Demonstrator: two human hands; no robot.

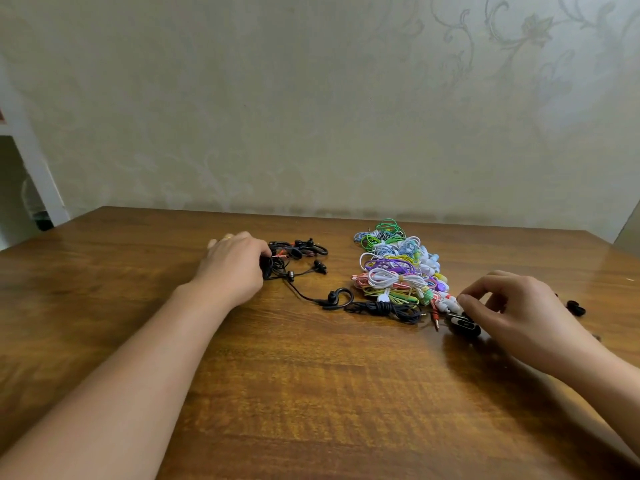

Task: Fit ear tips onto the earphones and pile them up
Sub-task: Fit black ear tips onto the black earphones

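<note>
**Head view: both hands among the earphones**

Left hand (232, 268) grips the tangled black earphones (294, 261) on the counter (311, 393); right hand (519, 306), fingers curled, pinches something small (an ear tip, perhaps) beside the coloured pile (398, 268). Pulling the tangle could drag neighbouring cords along.

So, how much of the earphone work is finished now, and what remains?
Done, it seems: a long pile of coiled colourful earphones lies on the wooden table. In hand: the left hand grips a tangle of loose black earphones; the right hand curls its fingers over a small black piece at the pile's near end. Left: that black tangle and small black ear tips beyond the right hand.
</note>
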